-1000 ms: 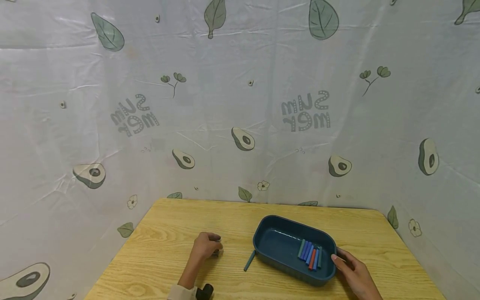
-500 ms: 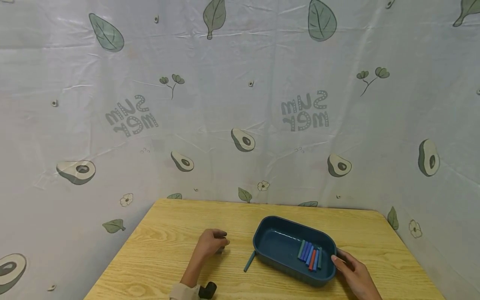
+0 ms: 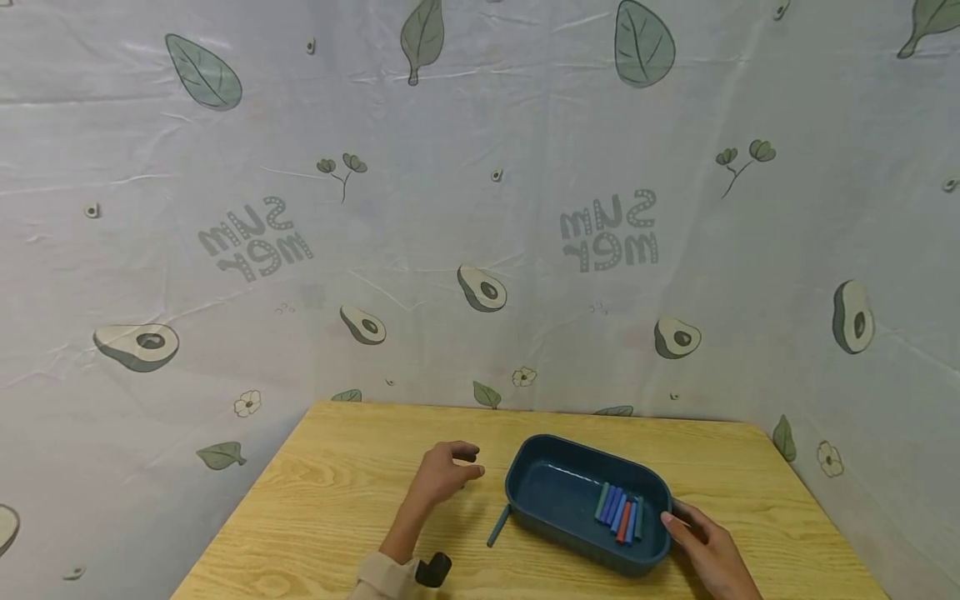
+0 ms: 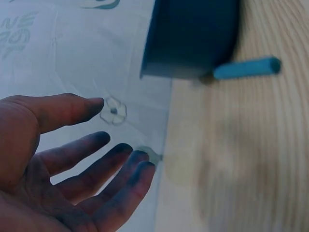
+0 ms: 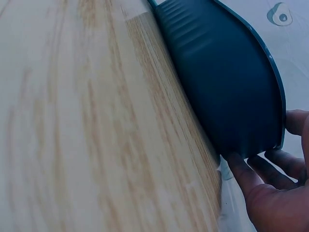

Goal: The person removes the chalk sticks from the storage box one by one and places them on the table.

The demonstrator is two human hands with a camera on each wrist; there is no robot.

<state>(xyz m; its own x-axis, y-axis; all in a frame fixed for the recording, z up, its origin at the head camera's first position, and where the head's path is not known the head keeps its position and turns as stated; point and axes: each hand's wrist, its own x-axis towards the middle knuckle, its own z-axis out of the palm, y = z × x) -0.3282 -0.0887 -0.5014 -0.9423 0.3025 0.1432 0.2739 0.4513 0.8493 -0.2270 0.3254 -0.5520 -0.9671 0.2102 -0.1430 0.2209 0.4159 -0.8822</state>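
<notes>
A dark blue rectangular tray (image 3: 551,510) with rounded corners stands on the table. Inside, toward its right end, several short coloured sticks, green, blue and one red stick (image 3: 624,522), lie side by side. My right hand (image 3: 708,546) holds the tray's right end, thumb at the rim and fingers against the outer wall (image 5: 227,82). Left of the tray, my left hand (image 3: 442,475) is raised over the table with fingers apart and nothing between them. Its fingertips (image 4: 126,147) look smudged dark. A teal stick (image 3: 498,525) lies on the table by the tray's left corner.
The wooden table (image 3: 337,467) reaches back to a pale sheet (image 3: 420,208) printed with avocados and leaves, which also covers both sides. A black wrist device (image 3: 433,570) sits on my left wrist beside a beige sleeve (image 3: 384,575).
My left hand has moved right and away from me, toward the tray, and its fingers have spread. The right hand, tray and sticks have stayed in place.
</notes>
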